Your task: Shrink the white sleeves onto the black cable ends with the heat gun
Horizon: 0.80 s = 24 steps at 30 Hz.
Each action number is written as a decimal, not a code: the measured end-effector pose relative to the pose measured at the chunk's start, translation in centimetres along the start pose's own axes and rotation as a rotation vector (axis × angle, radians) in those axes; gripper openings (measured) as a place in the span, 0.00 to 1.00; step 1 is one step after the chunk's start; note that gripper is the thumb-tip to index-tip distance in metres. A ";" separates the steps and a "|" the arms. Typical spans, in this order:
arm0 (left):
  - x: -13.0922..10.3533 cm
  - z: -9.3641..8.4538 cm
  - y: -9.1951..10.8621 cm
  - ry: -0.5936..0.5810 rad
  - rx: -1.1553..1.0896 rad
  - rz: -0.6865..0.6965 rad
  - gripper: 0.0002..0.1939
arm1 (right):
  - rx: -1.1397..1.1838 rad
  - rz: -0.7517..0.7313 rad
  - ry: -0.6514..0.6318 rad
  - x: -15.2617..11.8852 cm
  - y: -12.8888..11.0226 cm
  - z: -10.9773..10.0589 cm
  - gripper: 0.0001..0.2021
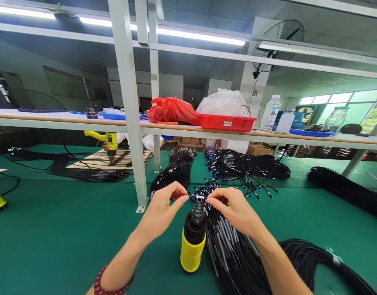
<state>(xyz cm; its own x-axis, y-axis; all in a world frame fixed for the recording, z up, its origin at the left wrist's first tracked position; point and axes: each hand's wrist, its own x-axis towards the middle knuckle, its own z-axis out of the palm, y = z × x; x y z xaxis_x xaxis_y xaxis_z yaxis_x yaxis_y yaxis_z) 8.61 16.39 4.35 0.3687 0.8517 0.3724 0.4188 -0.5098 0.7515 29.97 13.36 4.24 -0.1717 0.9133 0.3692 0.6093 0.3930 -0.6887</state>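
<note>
Pinched between both hands is a thin black cable (192, 196) with a short white sleeve (200, 197) at its middle. My left hand (165, 209) grips its left end with thumb and forefinger. My right hand (234, 207) pinches the other end the same way. Directly beneath the sleeve, the nozzle of a yellow and black heat gun (193, 246) points upward; the gun stands upright on the green table (84, 246). Just right of the gun lies a large bundle of black cables (234, 254) with grey sleeves, partly hidden by my right forearm.
More black cable bundles (177, 166) lie behind my hands and at the right (344, 190). A white post (133, 123) rises at left, carrying a shelf with a red tray (226, 122). Across the table, a person's hand holds another yellow heat gun (110, 141).
</note>
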 end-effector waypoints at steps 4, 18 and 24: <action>0.1 0.0 0.0 0.007 0.081 -0.022 0.17 | -0.003 -0.016 0.016 -0.1 -0.2 0.0 0.11; 0.1 0.2 0.0 -0.015 0.030 0.008 0.10 | 0.020 -0.024 0.046 0.2 0.4 0.3 0.06; 0.2 0.3 -0.1 0.001 0.025 0.038 0.08 | 0.026 0.022 0.038 0.1 0.4 0.2 0.06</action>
<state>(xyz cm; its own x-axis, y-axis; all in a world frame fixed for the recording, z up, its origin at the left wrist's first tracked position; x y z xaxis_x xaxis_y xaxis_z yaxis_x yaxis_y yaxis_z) 8.86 16.53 4.18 0.3841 0.8320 0.4004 0.4254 -0.5443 0.7230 30.02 13.61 3.89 -0.1287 0.9175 0.3764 0.5924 0.3755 -0.7128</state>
